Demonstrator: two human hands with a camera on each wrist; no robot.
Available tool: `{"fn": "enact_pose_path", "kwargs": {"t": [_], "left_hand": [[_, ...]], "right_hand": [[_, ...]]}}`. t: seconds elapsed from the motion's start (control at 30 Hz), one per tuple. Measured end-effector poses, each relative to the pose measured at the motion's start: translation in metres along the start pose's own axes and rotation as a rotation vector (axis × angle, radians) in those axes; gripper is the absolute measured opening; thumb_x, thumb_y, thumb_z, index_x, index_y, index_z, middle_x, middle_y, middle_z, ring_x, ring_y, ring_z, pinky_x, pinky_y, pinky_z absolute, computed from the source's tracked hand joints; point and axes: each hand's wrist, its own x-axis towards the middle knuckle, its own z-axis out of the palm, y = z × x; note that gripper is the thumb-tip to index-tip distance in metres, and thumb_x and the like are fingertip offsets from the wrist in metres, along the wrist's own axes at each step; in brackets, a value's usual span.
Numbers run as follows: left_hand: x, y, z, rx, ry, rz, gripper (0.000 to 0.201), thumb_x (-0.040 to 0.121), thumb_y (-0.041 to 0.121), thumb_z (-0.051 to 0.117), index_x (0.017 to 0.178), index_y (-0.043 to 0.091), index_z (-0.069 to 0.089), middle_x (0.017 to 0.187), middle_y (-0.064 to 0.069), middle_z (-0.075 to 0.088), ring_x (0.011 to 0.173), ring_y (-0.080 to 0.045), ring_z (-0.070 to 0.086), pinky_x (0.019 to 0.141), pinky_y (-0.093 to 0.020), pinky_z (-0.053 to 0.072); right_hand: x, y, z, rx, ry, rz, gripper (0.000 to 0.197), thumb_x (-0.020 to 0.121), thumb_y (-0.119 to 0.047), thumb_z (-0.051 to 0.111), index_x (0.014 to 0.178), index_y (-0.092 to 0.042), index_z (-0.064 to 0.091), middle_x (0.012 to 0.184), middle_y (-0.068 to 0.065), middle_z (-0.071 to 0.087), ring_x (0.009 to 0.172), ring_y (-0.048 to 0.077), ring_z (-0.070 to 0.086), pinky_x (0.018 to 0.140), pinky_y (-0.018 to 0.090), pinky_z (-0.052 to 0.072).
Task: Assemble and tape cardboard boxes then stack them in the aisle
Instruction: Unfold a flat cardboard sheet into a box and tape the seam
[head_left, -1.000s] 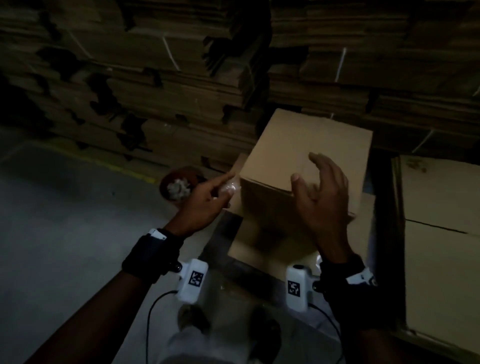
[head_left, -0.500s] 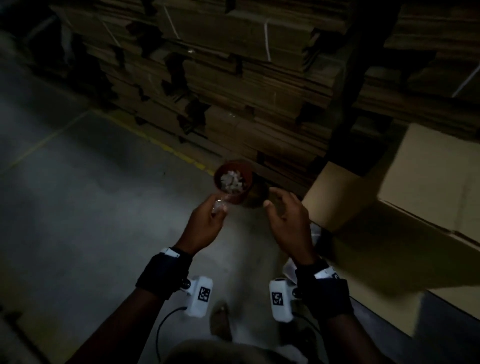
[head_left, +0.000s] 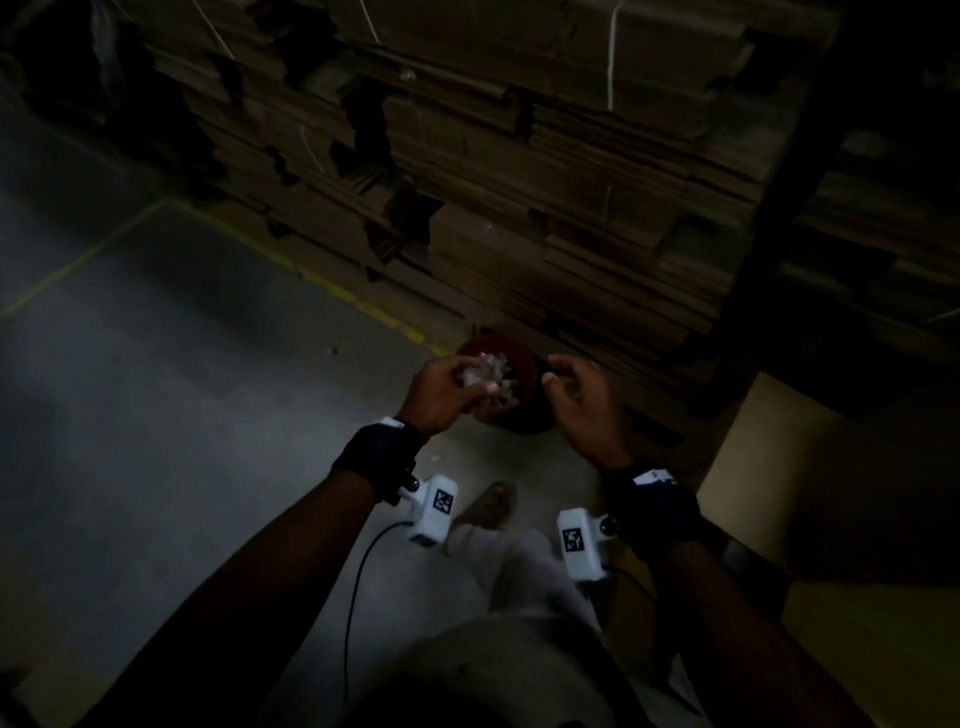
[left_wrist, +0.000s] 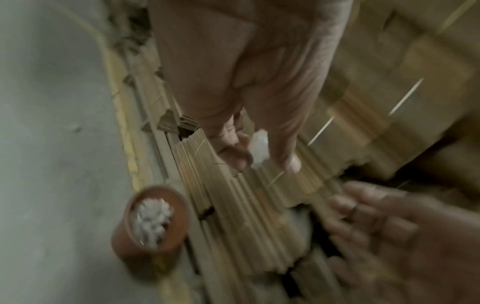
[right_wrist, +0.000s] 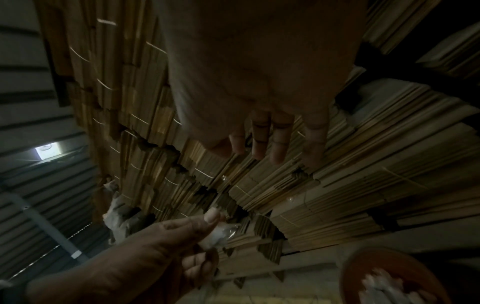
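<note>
Now the left hand (head_left: 441, 387) pinches a small crumpled scrap of clear tape (left_wrist: 258, 148) between thumb and fingers, above the red pot (head_left: 511, 358) on the floor. The right hand (head_left: 582, 400) waits at three o'clock, fingers loose and apart. It looks light, soft and sticky, so pinching one edge seems best.

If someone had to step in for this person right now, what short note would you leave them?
Left hand: pinches a small crumpled clear scrap, probably tape, above the brown pot of similar scraps on the floor.
Right hand: holds nothing, fingers loosely curled, beside the pot.
Boxes: the edge of an assembled box shows at right; bundles of flat cardboard are stacked ahead.
Done: cannot tell how many boxes are taped.
Left: likely drop the scrap in the pot, then go back to folding, taping and stacking.
</note>
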Motion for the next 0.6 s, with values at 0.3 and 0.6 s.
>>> {"fn": "enact_pose_path", "kwargs": {"t": [0.3, 0.6], "left_hand": [[0.22, -0.073, 0.017, 0.275, -0.072, 0.046, 0.059, 0.083, 0.02, 0.083, 0.136, 0.008, 0.06, 0.119, -0.012, 0.068, 0.109, -0.023, 0.062, 0.084, -0.022, 0.044], [0.292, -0.078, 0.015, 0.185, -0.144, 0.006, 0.05, 0.085, 0.025, 0.081, 0.13, 0.01, 0.065, 0.123, -0.004, 0.066, 0.114, -0.013, 0.059, 0.087, -0.02, 0.042]], "right_hand": [[0.17, 0.099, 0.089, -0.082, -0.068, 0.116, 0.024, 0.097, -0.015, 0.064, 0.117, -0.005, 0.071, 0.111, 0.015, 0.073, 0.104, 0.028, 0.069, 0.087, 0.03, 0.05], [0.221, 0.107, 0.097, -0.062, -0.05, 0.224, 0.025, 0.097, -0.014, 0.063, 0.119, -0.005, 0.069, 0.116, 0.015, 0.072, 0.108, 0.029, 0.066, 0.095, 0.039, 0.052]]}}
